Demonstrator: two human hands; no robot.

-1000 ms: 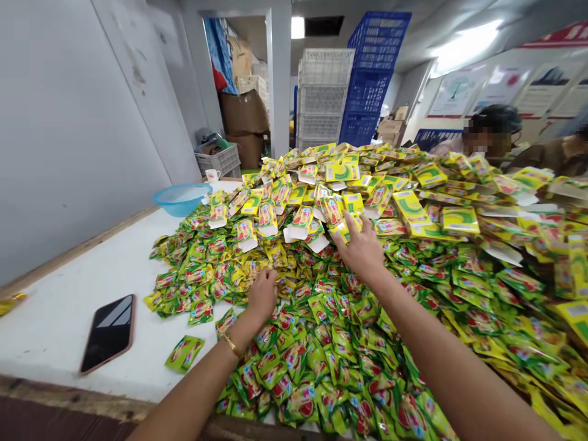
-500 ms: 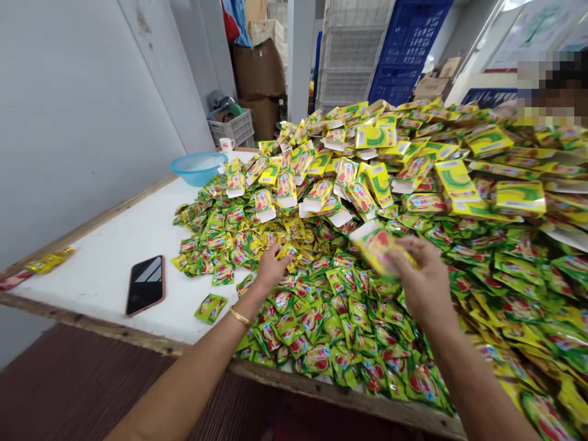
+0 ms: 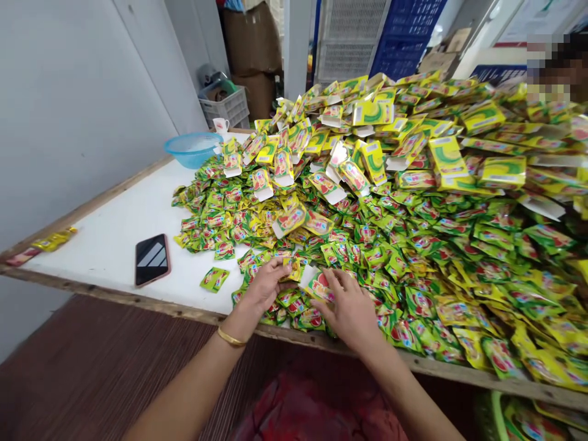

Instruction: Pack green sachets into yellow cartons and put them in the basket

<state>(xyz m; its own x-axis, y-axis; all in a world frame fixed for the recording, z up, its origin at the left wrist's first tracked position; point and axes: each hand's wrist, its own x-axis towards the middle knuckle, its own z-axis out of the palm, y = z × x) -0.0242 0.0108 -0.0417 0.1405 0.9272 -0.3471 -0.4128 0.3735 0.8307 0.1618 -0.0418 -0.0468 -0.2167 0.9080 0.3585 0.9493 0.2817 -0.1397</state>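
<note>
Between the thumb and fingers of my left hand (image 3: 266, 283) is a small yellow sachet (image 3: 293, 268). My right hand (image 3: 351, 306) grips a small printed carton (image 3: 320, 285), its white end flap turned toward the sachet. The two hands are close together over the near edge of the table, above a thick layer of green sachets (image 3: 340, 251). Just beyond them, two cartons (image 3: 291, 219) lie on the sachets. A heap of yellow-green cartons (image 3: 372, 113), several with white flaps open, covers the far side.
A phone (image 3: 152, 260) lies on the white tabletop (image 3: 110, 220) at left, with a single green sachet (image 3: 214, 279) near it. At the back are a blue basin (image 3: 193, 150), a white cup (image 3: 221, 125) and stacked crates (image 3: 351, 46). Another person (image 3: 563, 67) is at the far right.
My right hand has brought a carton down and left toward my left hand. My left hand has drawn back from the pile with a yellow sachet. The view has tilted down.
</note>
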